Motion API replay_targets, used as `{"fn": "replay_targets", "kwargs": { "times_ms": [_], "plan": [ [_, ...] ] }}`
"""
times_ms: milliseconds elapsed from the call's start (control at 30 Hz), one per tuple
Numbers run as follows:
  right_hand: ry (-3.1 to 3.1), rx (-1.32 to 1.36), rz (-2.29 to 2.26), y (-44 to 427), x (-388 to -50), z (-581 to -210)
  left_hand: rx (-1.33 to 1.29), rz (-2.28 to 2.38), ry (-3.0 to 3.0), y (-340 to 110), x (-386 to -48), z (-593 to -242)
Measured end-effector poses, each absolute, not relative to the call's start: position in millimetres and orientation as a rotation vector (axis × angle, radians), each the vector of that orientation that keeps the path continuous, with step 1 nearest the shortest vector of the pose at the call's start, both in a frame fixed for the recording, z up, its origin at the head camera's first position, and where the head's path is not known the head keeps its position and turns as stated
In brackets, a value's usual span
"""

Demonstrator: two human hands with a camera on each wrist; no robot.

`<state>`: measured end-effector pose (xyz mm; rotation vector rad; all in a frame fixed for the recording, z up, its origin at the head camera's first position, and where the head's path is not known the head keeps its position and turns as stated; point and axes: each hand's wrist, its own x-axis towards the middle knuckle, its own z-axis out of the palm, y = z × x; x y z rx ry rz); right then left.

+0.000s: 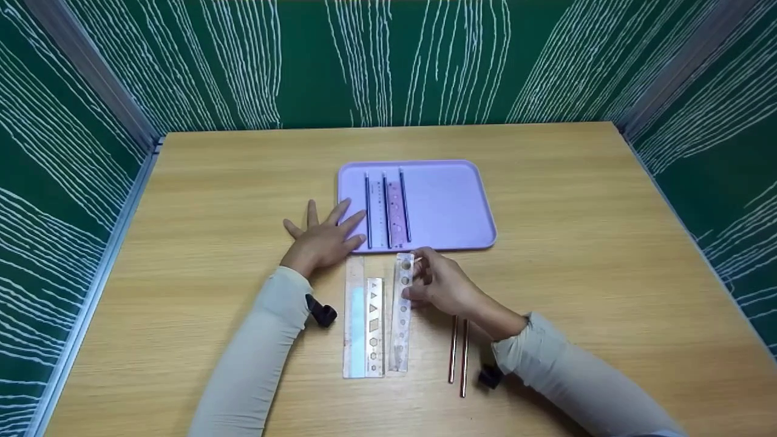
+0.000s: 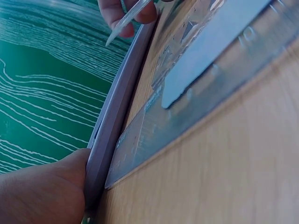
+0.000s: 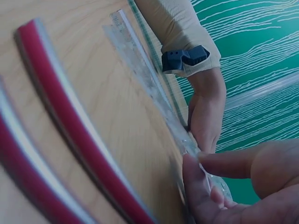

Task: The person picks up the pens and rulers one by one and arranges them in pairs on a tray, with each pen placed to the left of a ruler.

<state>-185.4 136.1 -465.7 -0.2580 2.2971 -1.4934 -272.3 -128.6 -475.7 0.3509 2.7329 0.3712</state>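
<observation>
My left hand lies with fingers spread over the left edge of the purple tray. My right hand pinches a clear ruler with round holes by its upper part, just below the tray's front edge; in the right wrist view thumb and fingers meet on it. To its left lie a stencil ruler with cut-out shapes and a clear ruler with a light blue strip. On the tray, a clear ruler and a pink ruler lie among dark pencils.
Two red pencils lie on the wooden table, beside and partly under my right forearm. Green walls with white streaks stand behind the table and along its sides.
</observation>
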Motion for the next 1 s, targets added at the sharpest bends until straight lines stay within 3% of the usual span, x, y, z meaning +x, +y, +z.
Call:
{"fn": "replay_targets", "kwargs": {
  "times_ms": [1000],
  "plan": [
    [1.796, -0.004, -1.904, 151.6, -199.8, -465.2, 0.362, 0.386, 2.73, -128.5, -272.4, -474.5]
  ]
}}
